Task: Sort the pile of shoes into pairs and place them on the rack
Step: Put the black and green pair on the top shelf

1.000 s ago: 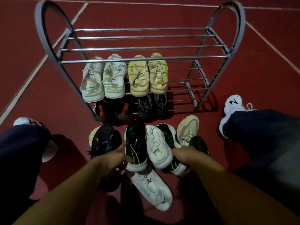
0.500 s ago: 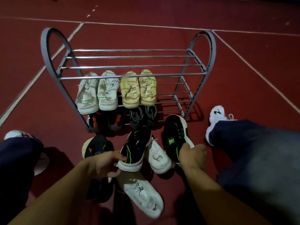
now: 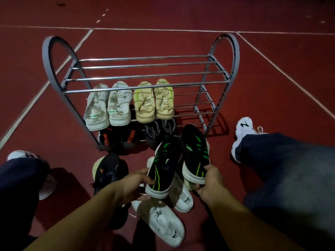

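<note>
Now both green-striped shoes (image 3: 181,160) lifted, side by side

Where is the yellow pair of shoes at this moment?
In the head view, the yellow pair stands on the middle shelf of the rack, near its centre, directly right of the white pair and above the dark shoes below.

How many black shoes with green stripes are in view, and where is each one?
2. One black shoe with green stripes is gripped at its heel by the left hand; the other is gripped by the right hand. Both are above the floor pile. More could be hidden underneath.
</note>
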Demonstrator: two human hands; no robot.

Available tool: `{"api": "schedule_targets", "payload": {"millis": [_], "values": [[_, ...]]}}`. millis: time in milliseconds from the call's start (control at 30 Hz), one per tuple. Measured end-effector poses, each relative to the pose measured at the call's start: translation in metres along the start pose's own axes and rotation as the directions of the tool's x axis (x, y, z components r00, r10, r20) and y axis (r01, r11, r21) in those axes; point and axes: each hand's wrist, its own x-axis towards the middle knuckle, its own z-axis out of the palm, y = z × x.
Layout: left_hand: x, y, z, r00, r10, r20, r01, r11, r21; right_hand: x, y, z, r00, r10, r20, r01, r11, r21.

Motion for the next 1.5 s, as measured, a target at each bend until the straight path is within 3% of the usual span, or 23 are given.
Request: {"api": "schedule_targets", "payload": {"millis": [133, 333, 633, 800, 1267, 1500], "values": [[0.005, 0.0, 0.021, 0.998, -0.002, -0.061, -0.003, 0.998, -0.068, 0.005, 0.003, 0.002, 0.994, 0.045, 0.099, -0.047, 0.999, 0.018], [0.028, 0.01, 0.034, 0.993, 0.058, -0.1, -0.064, 0.996, -0.064, 0.037, -0.015, 0.013, 0.979, -0.183, -0.088, 0.164, 0.968, -0.191], [0.023, 0.016, 0.013, 0.997, 0.063, -0.041, -0.061, 0.997, 0.049, 0.017, 0.011, 0.0, 0.987, -0.157, -0.043, 0.147, 0.972, -0.181], [-0.001, 0.012, 0.017, 0.979, 0.167, -0.116, -0.161, 0.985, 0.054, -0.006, 0.018, 0.0, 0.953, -0.295, -0.064, 0.273, 0.933, -0.233], [-0.105, 0.087, 0.023, 0.93, 0.355, -0.091, -0.352, 0.935, 0.048, -0.114, -0.068, -0.006, 0.857, -0.475, 0.202, 0.503, 0.856, -0.12], [-0.147, 0.124, 0.013, 0.859, 0.475, -0.191, -0.482, 0.876, 0.014, -0.165, -0.105, 0.034, 0.792, -0.519, 0.32, 0.569, 0.818, -0.082]]}}
